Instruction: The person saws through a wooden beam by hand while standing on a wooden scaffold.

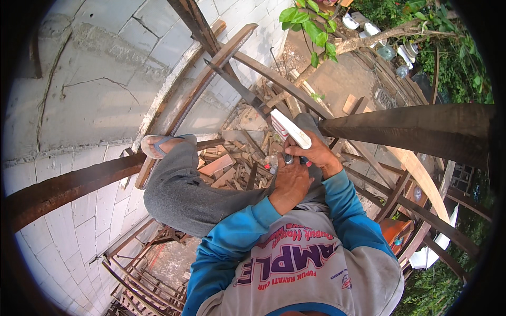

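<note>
A long tool (289,129) with a white, red-marked body and a dark tapering blade (237,87) reaches forward from between my knees, its tip up and left across the beams. My right hand (318,154) is closed at the near end of the white body. Just below and left of it, my left hand (292,181) is closed around a dark grip (288,158) with a rounded end. A bit of red shows between the two hands. How the grip joins the white body is hidden by my fingers.
I sit high among wooden beams; my sandalled foot (158,146) rests on a beam by the block wall (89,210). A thick dark beam (411,129) juts in from the right. Wood offcuts (219,165) lie far below. Leafy twigs (313,26) hang ahead.
</note>
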Tool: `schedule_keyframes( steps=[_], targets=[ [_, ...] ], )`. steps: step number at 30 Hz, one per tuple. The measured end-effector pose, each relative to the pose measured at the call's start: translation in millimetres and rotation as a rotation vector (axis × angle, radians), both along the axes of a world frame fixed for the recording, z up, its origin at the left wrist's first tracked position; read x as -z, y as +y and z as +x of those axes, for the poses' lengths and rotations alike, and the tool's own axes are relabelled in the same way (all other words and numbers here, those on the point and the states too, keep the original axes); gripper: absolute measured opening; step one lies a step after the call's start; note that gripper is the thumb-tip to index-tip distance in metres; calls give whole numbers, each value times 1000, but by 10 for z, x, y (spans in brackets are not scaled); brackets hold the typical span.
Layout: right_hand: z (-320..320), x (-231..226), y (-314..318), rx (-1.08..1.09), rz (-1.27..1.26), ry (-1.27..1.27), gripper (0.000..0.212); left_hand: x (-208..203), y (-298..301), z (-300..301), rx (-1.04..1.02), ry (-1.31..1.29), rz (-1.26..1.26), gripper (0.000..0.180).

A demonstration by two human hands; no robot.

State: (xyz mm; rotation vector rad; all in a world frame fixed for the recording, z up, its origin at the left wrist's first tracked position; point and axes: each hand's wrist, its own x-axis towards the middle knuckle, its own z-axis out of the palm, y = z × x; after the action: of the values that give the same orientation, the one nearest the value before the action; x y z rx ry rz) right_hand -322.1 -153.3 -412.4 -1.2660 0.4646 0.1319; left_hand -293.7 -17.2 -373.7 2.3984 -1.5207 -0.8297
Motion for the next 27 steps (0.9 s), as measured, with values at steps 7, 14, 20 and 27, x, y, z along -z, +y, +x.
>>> schedule_keyframes(
  steps=[7,14,20,27],
  targets=[
    [-6,28,11,12,14,1,28,9,8,-5,-11,17,6,51],
    [-9,34,21,35,26,-19,25,4,1,-7,-4,10,19,50],
    [-22,69,-1,58,50,-18,26,-6,-9,-27,-13,-38,-9,49],
    [-18,68,-26,87,91,-28,29,5,-5,-72,0,-156,-58,48]
  ],
)
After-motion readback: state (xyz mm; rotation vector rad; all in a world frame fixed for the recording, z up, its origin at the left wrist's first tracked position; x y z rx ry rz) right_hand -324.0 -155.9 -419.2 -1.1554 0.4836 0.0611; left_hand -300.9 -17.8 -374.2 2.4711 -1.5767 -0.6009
